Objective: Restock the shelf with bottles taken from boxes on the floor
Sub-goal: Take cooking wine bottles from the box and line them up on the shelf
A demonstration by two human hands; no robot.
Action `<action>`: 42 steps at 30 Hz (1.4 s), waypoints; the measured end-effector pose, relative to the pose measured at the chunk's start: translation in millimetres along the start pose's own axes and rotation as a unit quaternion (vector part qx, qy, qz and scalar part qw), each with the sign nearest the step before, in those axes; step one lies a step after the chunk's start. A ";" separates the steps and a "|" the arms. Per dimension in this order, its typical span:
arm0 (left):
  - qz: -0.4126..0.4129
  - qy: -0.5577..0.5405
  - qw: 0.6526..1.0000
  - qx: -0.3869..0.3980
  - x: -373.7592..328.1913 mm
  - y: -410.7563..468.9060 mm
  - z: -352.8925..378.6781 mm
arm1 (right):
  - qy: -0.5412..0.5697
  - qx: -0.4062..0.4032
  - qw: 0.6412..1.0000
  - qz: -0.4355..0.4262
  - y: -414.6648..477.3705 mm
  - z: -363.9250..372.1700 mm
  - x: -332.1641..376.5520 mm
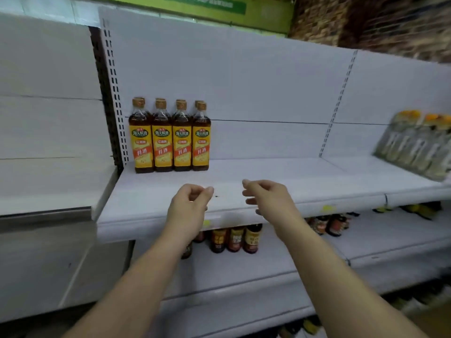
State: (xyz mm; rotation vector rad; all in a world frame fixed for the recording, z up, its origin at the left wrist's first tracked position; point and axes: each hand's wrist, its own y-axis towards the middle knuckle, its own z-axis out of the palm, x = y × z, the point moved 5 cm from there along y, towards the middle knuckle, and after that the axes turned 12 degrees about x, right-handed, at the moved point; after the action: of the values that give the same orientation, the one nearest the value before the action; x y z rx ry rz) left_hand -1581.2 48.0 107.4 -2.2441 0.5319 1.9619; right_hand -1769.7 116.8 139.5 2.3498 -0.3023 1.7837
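Several dark bottles with orange-yellow labels (170, 137) stand upright in a row at the back left of the white shelf (280, 176). Another bottle stands behind the rightmost one. My left hand (189, 203) hovers over the shelf's front edge with loosely curled fingers and holds nothing. My right hand (267, 196) hovers beside it, fingers relaxed and half curled, also holding nothing. Both hands are well in front of the bottles and touch none of them. No box is in view.
Pale bottles with orange caps (419, 142) fill the same shelf at far right. The shelf below (244, 272) holds small dark bottles (235, 239). A steel counter (44, 215) adjoins at left. Perforated uprights (114, 93) divide the shelf bays.
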 end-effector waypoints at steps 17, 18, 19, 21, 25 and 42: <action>0.013 -0.042 0.993 0.114 -25.6 -5.0 281.5 | 0.013 -0.136 0.990 0.039 -71.4 -253.0 -92.7; 0.014 -0.046 0.993 0.110 -27.8 -5.5 300.5 | 0.013 -0.136 0.990 0.038 -74.7 -272.5 -99.8; 0.015 -0.050 0.993 0.105 -29.5 -6.3 320.5 | 0.012 -0.135 0.990 0.037 -77.7 -293.2 -107.5; 0.011 -0.053 0.993 0.101 -29.4 -8.8 357.8 | 0.012 -0.135 0.990 0.032 -84.0 -330.7 -123.1; 0.005 -0.049 0.994 0.100 -23.7 -14.5 423.9 | 0.019 -0.142 0.989 0.046 -94.3 -391.6 -156.7; -0.103 0.043 0.953 0.280 129.9 -28.9 635.3 | 0.028 -0.251 0.942 0.220 -147.4 -516.5 -362.3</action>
State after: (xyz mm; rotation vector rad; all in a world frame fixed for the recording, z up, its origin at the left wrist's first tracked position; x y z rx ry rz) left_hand -2153.9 248.4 -123.1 -1.9316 0.7221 1.3932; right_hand -2304.6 413.3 -74.5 1.9590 -1.1979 1.6645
